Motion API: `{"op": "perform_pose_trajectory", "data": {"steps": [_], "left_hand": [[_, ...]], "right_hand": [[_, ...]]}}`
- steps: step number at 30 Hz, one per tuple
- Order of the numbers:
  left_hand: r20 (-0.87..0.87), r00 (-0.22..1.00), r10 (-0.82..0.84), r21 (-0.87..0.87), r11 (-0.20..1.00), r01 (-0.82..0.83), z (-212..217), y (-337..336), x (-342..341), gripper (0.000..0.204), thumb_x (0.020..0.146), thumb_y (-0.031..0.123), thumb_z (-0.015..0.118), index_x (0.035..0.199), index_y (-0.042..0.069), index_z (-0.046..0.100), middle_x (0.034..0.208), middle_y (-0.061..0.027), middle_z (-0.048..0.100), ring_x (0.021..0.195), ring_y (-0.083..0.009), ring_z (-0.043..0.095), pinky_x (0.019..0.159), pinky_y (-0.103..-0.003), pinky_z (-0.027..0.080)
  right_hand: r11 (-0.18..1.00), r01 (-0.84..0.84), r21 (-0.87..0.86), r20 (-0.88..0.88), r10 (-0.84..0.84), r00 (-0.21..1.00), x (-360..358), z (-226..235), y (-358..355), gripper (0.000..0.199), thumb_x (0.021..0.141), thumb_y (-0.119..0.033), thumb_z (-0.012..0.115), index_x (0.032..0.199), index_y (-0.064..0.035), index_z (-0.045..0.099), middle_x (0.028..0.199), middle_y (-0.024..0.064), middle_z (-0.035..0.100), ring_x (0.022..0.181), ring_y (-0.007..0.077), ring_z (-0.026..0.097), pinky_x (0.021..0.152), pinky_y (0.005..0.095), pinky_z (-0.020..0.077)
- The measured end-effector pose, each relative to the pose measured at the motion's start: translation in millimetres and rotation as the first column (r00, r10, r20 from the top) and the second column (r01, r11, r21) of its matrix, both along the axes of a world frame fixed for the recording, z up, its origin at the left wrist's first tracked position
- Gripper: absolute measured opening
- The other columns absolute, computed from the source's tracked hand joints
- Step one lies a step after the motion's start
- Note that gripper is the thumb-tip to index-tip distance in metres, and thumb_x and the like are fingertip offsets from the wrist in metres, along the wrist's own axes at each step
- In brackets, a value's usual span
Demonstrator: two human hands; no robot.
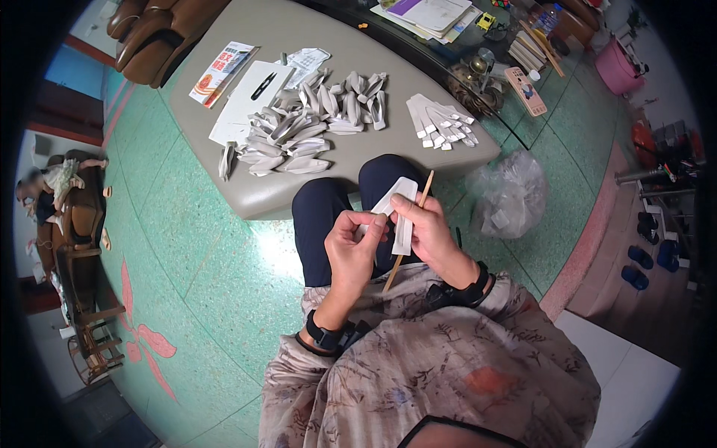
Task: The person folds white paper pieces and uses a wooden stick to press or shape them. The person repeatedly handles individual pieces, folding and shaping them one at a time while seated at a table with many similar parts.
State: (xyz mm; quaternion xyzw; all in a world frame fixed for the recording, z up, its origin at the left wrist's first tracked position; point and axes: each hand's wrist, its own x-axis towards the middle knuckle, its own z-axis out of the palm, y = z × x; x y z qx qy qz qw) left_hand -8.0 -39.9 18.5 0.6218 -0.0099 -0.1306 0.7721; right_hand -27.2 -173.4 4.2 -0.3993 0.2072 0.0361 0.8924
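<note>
Above the lap, the left hand (pixel 351 243) pinches the lower end of a folded white paper strip (pixel 399 209) whose long axis runs up-right, the right hand (pixel 426 228) clasps it beside a thin wooden stick (pixel 409 228), nearer than the folded pieces (pixel 299 134) on the grey surface (pixel 373 160) beyond.

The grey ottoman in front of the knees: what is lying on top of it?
On the grey ottoman: a heap of folded paper pieces, flat white strips, white sheets with a black clip, a booklet. Whatever lies beneath the heap is covered.
</note>
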Motion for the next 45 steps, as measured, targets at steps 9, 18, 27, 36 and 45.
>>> {"op": "perform_pose_trajectory", "data": {"steps": [9, 18, 27, 36, 45], "left_hand": [[0.001, 0.998, -0.068, 0.039, 0.997, 0.068, -2.1, -0.5, 4.0, 0.013, 0.084, 0.007, 0.067, 0.085, -0.001, 0.057, 0.082, -0.0051, 0.063, 0.067, -0.006, 0.057, 0.06, -0.019, 0.048], [0.044, 0.999, 0.004, 0.042, 0.999, -0.006, -4.9, 2.7, 1.9, 0.013, 0.084, 0.007, 0.067, 0.085, 0.001, 0.056, 0.08, -0.0043, 0.063, 0.066, -0.0058, 0.058, 0.059, -0.018, 0.047], [0.022, 1.0, 0.02, -0.066, 0.998, -0.019, -7.0, -3.4, 4.3, 0.017, 0.084, 0.005, 0.066, 0.094, 0.0, 0.053, 0.082, -0.0071, 0.063, 0.07, -0.0115, 0.061, 0.065, -0.023, 0.051], [-0.184, 0.982, 0.04, -0.163, 0.984, -0.07, -15.7, 3.1, 6.7, 0.011, 0.088, 0.002, 0.059, 0.086, 0.001, 0.048, 0.08, -0.0115, 0.064, 0.07, -0.0167, 0.065, 0.067, -0.026, 0.054], [-0.175, 0.975, 0.14, -0.165, 0.972, -0.169, -20.4, 0.7, 8.0, 0.013, 0.087, -0.002, 0.055, 0.099, 0.0, 0.049, 0.079, -0.0128, 0.063, 0.066, -0.0183, 0.063, 0.064, -0.026, 0.053]], "right_hand": [[0.997, -0.015, -0.072, 0.063, 0.02, 0.998, 1.1, -1.7, -3.4, 0.017, 0.087, -0.019, 0.064, 0.094, -0.0046, 0.057, 0.08, 0.0021, 0.059, 0.063, 0.0077, 0.058, 0.048, 0.0221, 0.0458], [1.0, -0.016, 0.005, 0.071, 0.015, 0.997, 3.6, 4.6, -4.8, 0.017, 0.087, -0.018, 0.064, 0.094, -0.0048, 0.057, 0.08, 0.0012, 0.059, 0.062, 0.007, 0.056, 0.047, 0.0205, 0.0424], [0.993, 0.067, -0.102, 0.056, -0.062, 0.997, 5.0, -11.5, 1.2, 0.016, 0.084, -0.015, 0.066, 0.094, -0.0041, 0.06, 0.078, 0.0005, 0.06, 0.058, 0.0054, 0.053, 0.044, 0.0196, 0.0376], [0.992, 0.11, -0.065, 0.006, -0.11, 0.994, 3.7, -9.3, 1.0, 0.015, 0.083, -0.013, 0.067, 0.092, -0.0045, 0.06, 0.076, -0.0009, 0.059, 0.057, 0.0042, 0.051, 0.044, 0.0198, 0.0348], [0.983, 0.16, -0.095, -0.036, -0.164, 0.986, 1.6, -7.1, 12.7, 0.014, 0.083, -0.012, 0.066, 0.092, -0.0025, 0.061, 0.081, 0.0017, 0.062, 0.061, 0.0069, 0.054, 0.047, 0.021, 0.0388]]}}
